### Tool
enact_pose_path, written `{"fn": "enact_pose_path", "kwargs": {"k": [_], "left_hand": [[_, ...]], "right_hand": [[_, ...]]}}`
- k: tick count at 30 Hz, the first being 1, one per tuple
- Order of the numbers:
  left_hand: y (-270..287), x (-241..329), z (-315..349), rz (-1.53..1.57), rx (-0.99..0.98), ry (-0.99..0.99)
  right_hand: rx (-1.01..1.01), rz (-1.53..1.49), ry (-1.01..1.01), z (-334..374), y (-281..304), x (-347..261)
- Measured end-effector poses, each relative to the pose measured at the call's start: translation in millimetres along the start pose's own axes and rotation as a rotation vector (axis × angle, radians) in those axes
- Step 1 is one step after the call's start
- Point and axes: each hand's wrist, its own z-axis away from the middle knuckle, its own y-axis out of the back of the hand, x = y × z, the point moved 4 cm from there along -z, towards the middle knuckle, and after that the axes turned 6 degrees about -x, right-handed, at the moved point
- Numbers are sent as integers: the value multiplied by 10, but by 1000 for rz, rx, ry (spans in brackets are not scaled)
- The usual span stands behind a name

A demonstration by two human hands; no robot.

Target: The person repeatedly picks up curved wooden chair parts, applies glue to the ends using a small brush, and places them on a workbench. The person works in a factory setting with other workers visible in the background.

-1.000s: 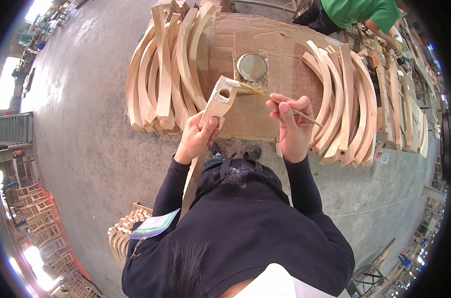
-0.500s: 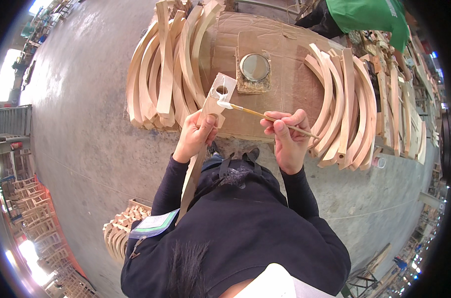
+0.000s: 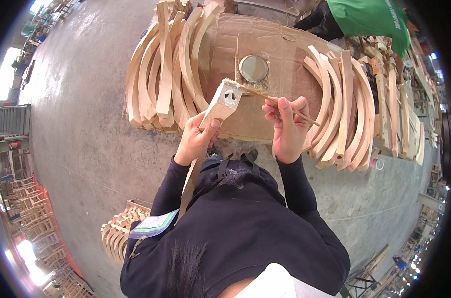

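Note:
My left hand (image 3: 196, 141) is wrapped round a long curved wooden piece (image 3: 217, 111), whose lower part runs down along my left side. A hole with white, glue-like stuff across it shows in the raised end, and more white is smeared around it. Between the thumb and fingers of my right hand (image 3: 290, 130) is a thin brush (image 3: 261, 95) with a wooden handle. The brush's tip meets the top edge of the wooden end; its bristles are hard to make out. Just beyond, a round tub of pale liquid (image 3: 254, 68) stands on a small board.
Cardboard (image 3: 290, 57) covers the work surface. Curved wooden pieces lie stacked at its left (image 3: 148, 74) and its right (image 3: 342, 114). At the far right is a person in a green top (image 3: 367, 20). Another stack of curved pieces (image 3: 119, 231) stands on the floor behind my left arm.
My left hand has tilted the wooden piece, turning its end face. The brush has moved from beside the hole up to the end's top edge, and white now spans the hole.

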Motion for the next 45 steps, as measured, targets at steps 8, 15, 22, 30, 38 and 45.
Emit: {"fn": "enact_pose_path", "kwargs": {"k": [8,15,22,30,38,45], "left_hand": [[-17,24,-3,-9,-27,-20],[-5,28,-6,-19,-12,25],[-44,21,-33,-144,1,17],[-26,94,-10,-195,44,-23],[-50,151,-31,-222,55,-37],[-23,173,-61,-247,67,-127]], "right_hand": [[16,28,-6,-45,68,-53],[-241,330,163,-140,-85,-717],[-612,844,296,-326,-554,-1093],[-654,971,356,-430,-684,-1178],[-653,903,398,-473,-737,-1170],[-574,986,279,-421,-696,-1275]]}}
